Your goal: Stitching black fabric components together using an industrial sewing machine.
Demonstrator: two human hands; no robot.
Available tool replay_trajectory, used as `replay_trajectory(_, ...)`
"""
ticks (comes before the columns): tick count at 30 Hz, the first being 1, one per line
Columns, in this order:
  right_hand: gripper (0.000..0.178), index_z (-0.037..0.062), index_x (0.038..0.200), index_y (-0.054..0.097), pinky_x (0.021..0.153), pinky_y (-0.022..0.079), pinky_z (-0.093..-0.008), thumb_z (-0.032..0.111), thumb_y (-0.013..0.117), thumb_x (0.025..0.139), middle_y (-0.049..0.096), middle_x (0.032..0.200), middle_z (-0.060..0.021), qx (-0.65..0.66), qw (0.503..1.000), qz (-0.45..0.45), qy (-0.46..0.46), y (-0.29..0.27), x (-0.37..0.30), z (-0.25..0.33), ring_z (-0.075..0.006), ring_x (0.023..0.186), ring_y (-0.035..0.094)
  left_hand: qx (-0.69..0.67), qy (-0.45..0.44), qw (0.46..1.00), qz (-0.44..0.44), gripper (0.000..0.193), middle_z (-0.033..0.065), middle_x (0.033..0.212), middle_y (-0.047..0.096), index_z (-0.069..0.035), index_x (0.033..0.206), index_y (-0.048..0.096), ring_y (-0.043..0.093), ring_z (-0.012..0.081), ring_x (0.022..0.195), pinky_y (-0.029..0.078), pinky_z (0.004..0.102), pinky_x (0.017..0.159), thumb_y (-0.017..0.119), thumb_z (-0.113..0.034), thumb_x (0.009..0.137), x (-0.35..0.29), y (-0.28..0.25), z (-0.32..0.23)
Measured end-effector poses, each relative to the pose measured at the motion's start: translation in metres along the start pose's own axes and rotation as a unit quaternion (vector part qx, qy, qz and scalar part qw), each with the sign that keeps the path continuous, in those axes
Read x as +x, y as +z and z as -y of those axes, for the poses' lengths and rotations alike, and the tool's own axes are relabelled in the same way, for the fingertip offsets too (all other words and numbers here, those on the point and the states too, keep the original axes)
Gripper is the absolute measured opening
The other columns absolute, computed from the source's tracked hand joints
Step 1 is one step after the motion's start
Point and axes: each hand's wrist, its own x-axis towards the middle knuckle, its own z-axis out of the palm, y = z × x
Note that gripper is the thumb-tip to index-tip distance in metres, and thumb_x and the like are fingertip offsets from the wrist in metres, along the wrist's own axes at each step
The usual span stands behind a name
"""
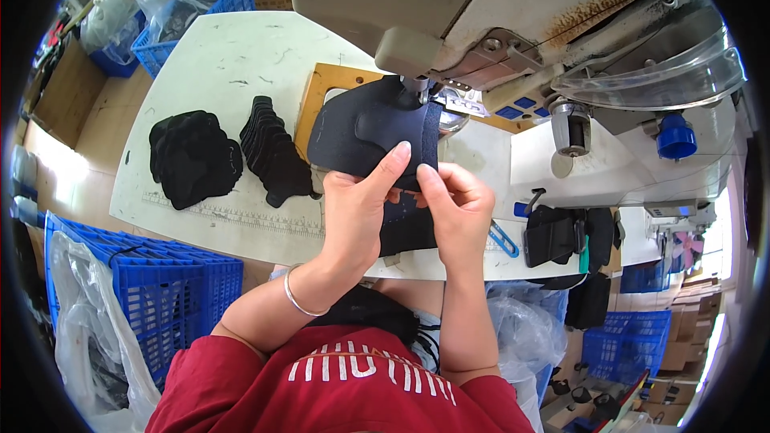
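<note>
Under the needle area of a sewing machine (473,56) lies a black fabric piece (373,124) with a raised smooth patch and a textured strip along its right edge. My left hand (365,200) grips its near edge, thumb on top and fingers hidden beneath. Close beside it, my right hand (453,200) pinches the near right corner by the strip between thumb and fingers. More black fabric (407,231) hangs below my hands at the table's near edge. Left of the machine are a pile of black pieces (194,159) and a fanned stack of narrower black pieces (277,152).
The white table (241,56) has a printed ruler along its near side. A light-blue handled tool (503,239) lies right of my hand, near black parts (553,236). Blue crates stand at the left (172,297), far left (160,52) and lower right (626,341).
</note>
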Motion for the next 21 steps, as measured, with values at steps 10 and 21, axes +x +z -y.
replay_trajectory(10, 0.01, -0.0019, 0.084, 0.066, 0.056, 0.044, -0.0204, 0.007, 0.063, 0.087, 0.062, 0.072, -0.0009, 0.052, 0.999, -0.012, -0.003, 0.003, 0.001, -0.005, -0.0063, 0.06, 0.054, 0.009, 0.035, 0.998, 0.048, 0.011, 0.0025, 0.076, 0.065, 0.0, 0.087, 0.067, 0.056, 0.0084, 0.056, 0.044, 0.023, 0.05, 0.065, -0.01, 0.088, -0.006, -0.014, 0.005)
replay_trajectory(21, 0.011, -0.0012, 0.081, 0.065, 0.055, 0.043, -0.021, 0.008, 0.063, 0.086, 0.06, 0.07, -0.0001, 0.039, 0.999, -0.018, 0.001, -0.001, 0.009, 0.003, -0.0065, 0.059, 0.053, 0.01, 0.061, 0.998, 0.014, 0.018, 0.0014, 0.062, 0.061, -0.001, 0.076, 0.069, 0.052, 0.0064, 0.051, 0.04, 0.0212, 0.048, 0.069, -0.016, 0.086, -0.005, -0.001, 0.006)
